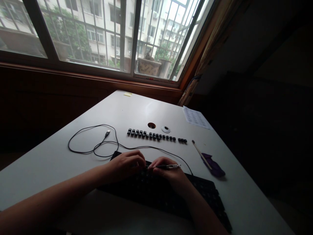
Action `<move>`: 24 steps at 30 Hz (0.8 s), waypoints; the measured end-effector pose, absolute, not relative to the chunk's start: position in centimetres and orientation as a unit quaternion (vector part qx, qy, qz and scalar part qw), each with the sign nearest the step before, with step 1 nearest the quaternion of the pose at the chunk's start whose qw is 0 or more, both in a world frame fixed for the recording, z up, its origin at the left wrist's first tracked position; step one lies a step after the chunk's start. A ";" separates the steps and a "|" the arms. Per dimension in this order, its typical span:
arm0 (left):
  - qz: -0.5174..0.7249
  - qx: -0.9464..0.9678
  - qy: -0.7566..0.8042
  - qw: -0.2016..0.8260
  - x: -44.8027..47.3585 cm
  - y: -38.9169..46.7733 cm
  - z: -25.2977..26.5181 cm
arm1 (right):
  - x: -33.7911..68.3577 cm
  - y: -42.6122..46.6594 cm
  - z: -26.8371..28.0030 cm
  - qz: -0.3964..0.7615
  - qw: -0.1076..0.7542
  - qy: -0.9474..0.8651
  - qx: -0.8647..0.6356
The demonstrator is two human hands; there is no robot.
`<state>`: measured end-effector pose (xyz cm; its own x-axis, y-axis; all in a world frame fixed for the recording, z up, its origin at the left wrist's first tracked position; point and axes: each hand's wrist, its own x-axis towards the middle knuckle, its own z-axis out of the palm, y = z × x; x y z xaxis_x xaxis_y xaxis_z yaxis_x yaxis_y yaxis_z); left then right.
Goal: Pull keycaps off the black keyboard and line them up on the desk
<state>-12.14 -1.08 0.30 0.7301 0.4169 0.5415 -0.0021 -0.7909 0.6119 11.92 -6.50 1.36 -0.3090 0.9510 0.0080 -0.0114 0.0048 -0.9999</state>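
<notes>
A black keyboard (205,191) lies at an angle on the desk under both of my hands. My right hand (168,168) is closed around a slim pen (168,166) with a dark grip and a pale, shiny rear end. The pen lies almost level, its thin tip directed left over the keyboard's upper rows. Beside that tip, my left hand (129,163) rests on the keyboard with its fingers curled together. Whatever those fingertips pinch, if anything, is hidden. Beyond the hands, several loose black keycaps (146,134) stand in rows on the desk.
A black USB cable (94,151) loops across the left side of the white desk (97,114). To the right, a cotton swab or thin brush (201,155) lies on a purple cloth (215,168). Farther back are a cable hole (151,125), its round cover (165,129) and printed paper (195,117).
</notes>
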 end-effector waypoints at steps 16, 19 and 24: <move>0.363 0.828 0.128 0.406 -12.6 -0.4 0.4 | 12.4 -6.5 1.9 0.576 0.443 -0.554 -0.406; 0.369 0.808 0.151 0.434 -12.7 -0.3 0.4 | 12.4 -6.6 1.9 0.524 0.445 -0.589 -0.426; 0.381 0.764 0.184 0.487 -12.8 -0.1 0.5 | 12.3 -6.5 0.8 0.483 0.457 -0.609 -0.433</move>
<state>-12.84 -0.08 0.55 0.6418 0.6522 0.4035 -0.0898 -0.4587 0.8841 12.29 -6.49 0.77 -0.2074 0.9684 0.1385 0.0853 0.1590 -0.9836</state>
